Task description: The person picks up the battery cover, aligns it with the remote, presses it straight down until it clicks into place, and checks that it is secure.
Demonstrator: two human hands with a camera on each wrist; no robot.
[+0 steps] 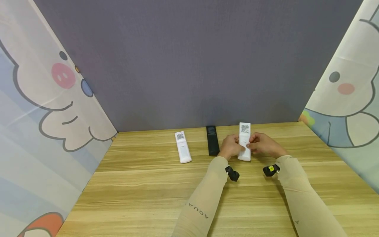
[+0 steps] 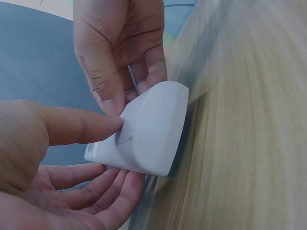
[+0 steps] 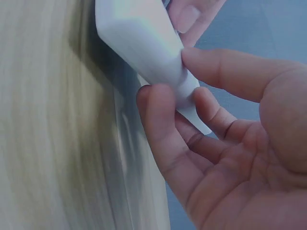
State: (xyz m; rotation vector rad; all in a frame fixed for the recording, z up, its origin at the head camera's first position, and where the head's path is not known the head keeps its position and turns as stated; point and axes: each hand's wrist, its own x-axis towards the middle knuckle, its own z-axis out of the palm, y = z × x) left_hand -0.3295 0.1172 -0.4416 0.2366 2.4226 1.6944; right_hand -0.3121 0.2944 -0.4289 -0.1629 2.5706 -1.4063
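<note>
A white remote control [image 1: 244, 141] is held between both hands at the right of the row, its back with a printed label turned up. My left hand [image 1: 232, 147] grips its left edge, the thumb lying on the back and the other fingers along the side, as the left wrist view shows. From the right, my right hand [image 1: 265, 144] pinches the opposite edge with thumb and fingers. In the right wrist view the remote's near end casts a shadow on the wood below it. A black remote control [image 1: 213, 141] lies just left of my left hand.
Farther left, a second white remote control [image 1: 183, 147] lies label side up on the wooden table [image 1: 133, 191]. A dark grey panel [image 1: 189, 65] rises along the table's back edge. Cartoon-printed curtains [image 1: 38, 98] hang at both sides.
</note>
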